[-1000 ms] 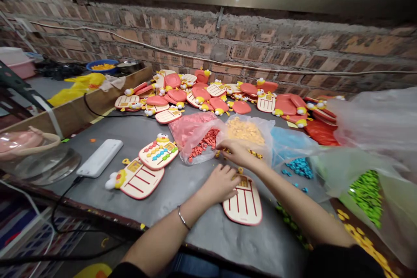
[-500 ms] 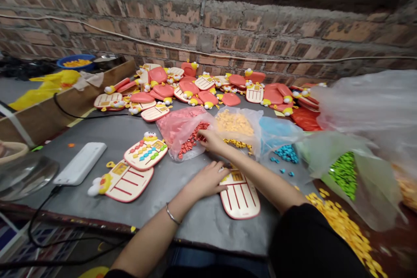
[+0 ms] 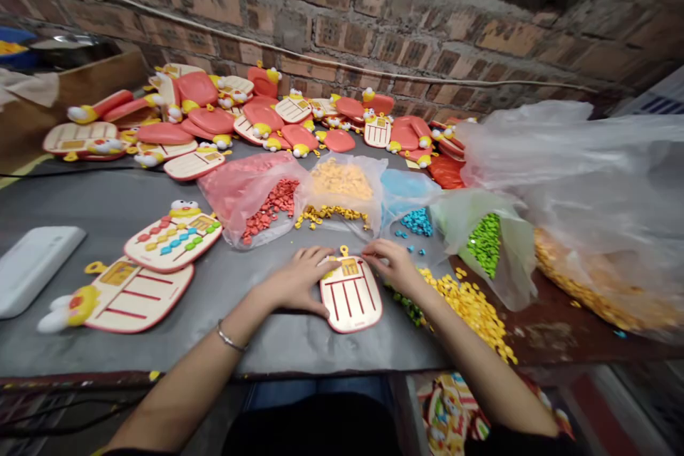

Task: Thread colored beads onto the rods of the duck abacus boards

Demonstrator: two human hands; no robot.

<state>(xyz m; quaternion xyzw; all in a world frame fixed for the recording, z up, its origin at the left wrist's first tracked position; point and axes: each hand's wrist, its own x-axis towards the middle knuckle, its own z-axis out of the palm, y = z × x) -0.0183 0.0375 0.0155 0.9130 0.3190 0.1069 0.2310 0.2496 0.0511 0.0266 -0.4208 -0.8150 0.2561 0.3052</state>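
On the worktop (image 3: 283,353), the board (image 3: 353,305) lies flat between my 2 hands. My left hand (image 3: 299,280) spreads its fingers over its left edge; too light a hold could let it skid. My right hand (image 3: 394,263) bends at the top right corner; I can't tell whether its fingers pinch anything. Drawn back low, it could scatter the yellow pieces (image 3: 475,310).
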